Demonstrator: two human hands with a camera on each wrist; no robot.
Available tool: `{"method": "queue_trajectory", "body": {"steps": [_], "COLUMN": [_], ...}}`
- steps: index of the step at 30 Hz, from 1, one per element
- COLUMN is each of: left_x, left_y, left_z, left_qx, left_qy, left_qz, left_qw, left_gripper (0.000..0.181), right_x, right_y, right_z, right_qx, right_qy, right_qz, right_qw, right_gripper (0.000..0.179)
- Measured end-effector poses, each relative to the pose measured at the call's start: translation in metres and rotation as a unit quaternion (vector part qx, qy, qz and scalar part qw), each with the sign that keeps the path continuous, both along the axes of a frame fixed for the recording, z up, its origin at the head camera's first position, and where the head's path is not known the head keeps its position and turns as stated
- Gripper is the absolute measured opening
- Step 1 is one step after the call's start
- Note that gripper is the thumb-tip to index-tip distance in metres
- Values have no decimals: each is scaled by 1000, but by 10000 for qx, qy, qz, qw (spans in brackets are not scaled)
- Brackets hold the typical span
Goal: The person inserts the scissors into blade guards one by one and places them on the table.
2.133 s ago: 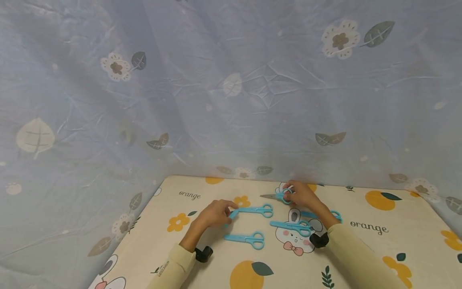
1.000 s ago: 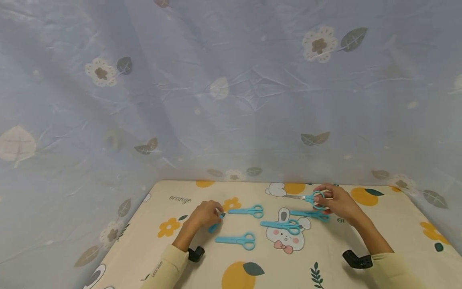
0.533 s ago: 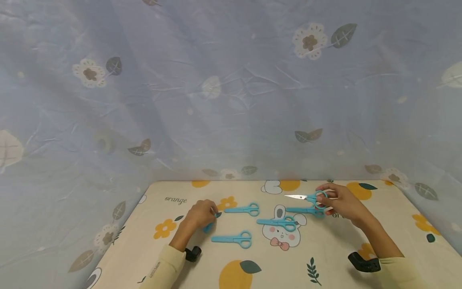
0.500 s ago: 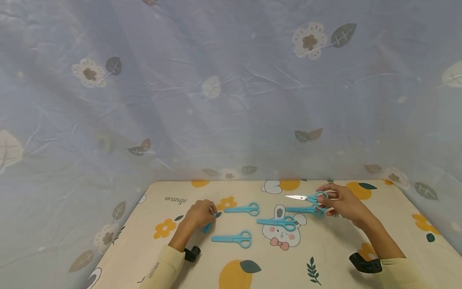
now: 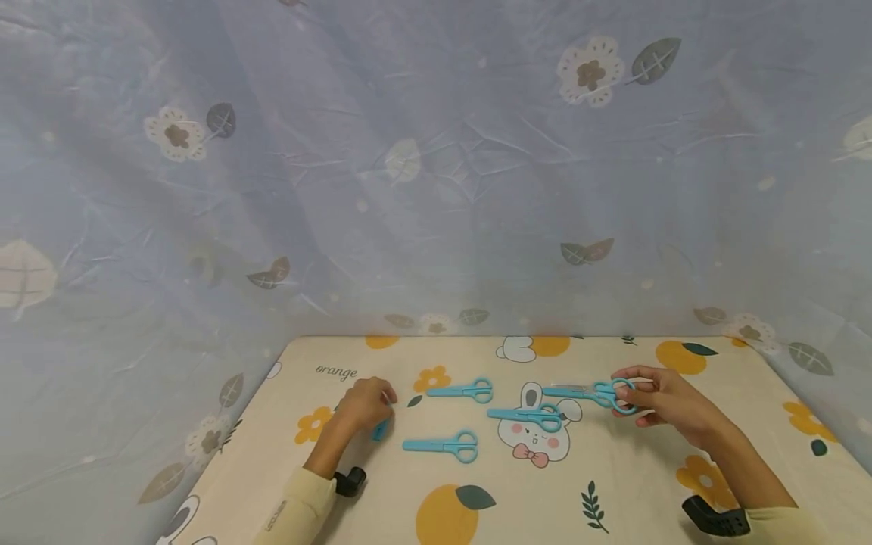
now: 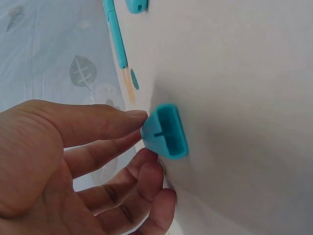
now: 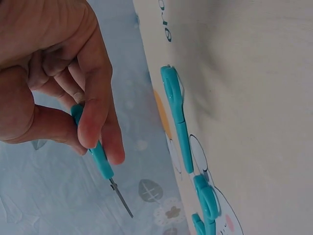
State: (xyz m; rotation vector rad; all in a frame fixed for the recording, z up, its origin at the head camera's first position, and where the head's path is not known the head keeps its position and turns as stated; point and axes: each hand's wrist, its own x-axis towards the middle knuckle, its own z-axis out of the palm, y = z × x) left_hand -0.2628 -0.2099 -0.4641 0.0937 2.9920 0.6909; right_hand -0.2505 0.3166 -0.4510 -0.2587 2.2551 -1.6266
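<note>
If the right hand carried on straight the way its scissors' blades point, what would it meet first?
The right hand aims the uncapped scissors leftward. Probably the capped scissors by the yellow flower come first, though the lifted blades might pass above them; depth is unclear.

Head view looks forward and down over the desk from farther back; both wrist views sit close beside each grip, sharing that desk.
</note>
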Motion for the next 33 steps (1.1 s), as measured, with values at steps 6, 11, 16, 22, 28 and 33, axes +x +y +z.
{"method": "queue_trajectory", "body": {"steps": [6,11,16,22,28,33], "left_x": [6,12,21,31,36,40], "left_y": [-8,-16,-29,-45,-55,-59], "left_z": [1,0,3,9,7,6], "left_qx": [24,-17,-1,129,381,476], "left_qy": [44,51,52,-75,-241,-323], "left_qz": [90,191,183,10,-187,-401], "left_qw": [9999,9998,9998,9999,9988,9975], "left_gripper": [13,12,10,17,22,25], "right_x": [1,2,3,2,2,2], "right_y": [0,2,7,8,6,5], "right_z": [-2,-1,1,3,3,0], "right_qx": [-85,-63,-144,-224,-203,-200], "right_qy": [-80,-37,-19,38,33,-5], "right_qz": [149,233,272,316,340,365], "right_qw": [9998,9997,9995,9992,9992,9991], "right_gripper": [62,60,51,38,47,48]}}
